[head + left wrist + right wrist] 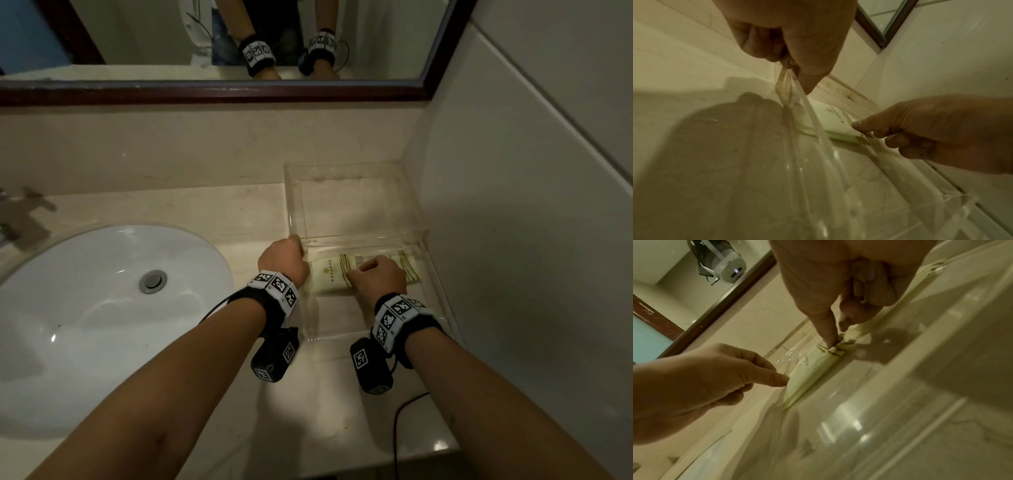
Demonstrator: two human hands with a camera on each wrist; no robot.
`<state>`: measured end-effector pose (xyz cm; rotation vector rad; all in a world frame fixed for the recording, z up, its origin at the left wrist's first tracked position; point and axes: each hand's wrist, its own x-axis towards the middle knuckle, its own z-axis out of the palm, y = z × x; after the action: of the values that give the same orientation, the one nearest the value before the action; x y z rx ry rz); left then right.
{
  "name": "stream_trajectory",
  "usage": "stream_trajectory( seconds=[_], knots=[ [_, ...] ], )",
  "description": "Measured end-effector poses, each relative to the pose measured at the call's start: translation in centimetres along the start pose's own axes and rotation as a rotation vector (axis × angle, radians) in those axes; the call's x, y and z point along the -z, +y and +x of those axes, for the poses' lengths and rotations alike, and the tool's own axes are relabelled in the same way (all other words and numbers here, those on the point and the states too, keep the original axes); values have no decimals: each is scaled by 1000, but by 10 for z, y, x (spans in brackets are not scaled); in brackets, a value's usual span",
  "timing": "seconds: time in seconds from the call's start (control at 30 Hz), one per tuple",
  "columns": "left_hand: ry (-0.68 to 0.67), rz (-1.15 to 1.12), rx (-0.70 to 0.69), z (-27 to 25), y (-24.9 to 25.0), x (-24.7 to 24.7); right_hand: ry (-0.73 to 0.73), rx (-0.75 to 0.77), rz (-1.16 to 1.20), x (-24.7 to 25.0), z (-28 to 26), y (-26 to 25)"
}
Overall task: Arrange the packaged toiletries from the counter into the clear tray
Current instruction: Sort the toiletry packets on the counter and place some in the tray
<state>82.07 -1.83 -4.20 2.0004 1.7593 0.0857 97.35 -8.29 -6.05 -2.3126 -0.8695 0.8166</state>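
A clear tray (291, 209) stands on the counter at the right, against the wall. Cream packets with green stripes (327, 278) lie across its near section. My left hand (298, 251) pinches the tray's left wall (797, 100) between thumb and fingers (789, 63). My right hand (371, 274) is inside the tray on the packets. Its thumb (831, 344) presses on a striped band of the packet (809, 369), with the other fingers curled beside the packet's edge (879, 132). The hand hides the middle of the packets.
A white sink (102, 308) with a metal drain fills the left of the counter, and a faucet (24, 216) stands at its far left. A dark-framed mirror (205, 91) runs along the back. A tiled wall (513, 222) closes the right side. A black cable (397, 428) hangs over the front edge.
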Motion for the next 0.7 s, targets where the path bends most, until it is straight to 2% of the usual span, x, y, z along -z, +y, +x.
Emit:
stream_trajectory(
  seconds=[0.1, 0.23, 0.33, 0.4, 0.5, 0.7],
  knots=[
    [-1, -32, -7, -2, 2, 6, 26, 54, 81, 7, 1, -3],
    [-32, -73, -77, -3, 6, 12, -103, 124, 159, 14, 1, -8],
    [-99, -67, -164, -4, 13, 10, -245, 179, 35, 14, -2, -7],
    [-191, -14, -210, -5, 16, 6, -295, 202, -57, 13, -6, -7],
    [-297, 90, -233, -6, 17, -1, -281, 210, -135, 9, -10, -5],
    [-229, 161, -258, -9, 12, -8, -208, 218, -139, 2, -8, -2]
  ],
)
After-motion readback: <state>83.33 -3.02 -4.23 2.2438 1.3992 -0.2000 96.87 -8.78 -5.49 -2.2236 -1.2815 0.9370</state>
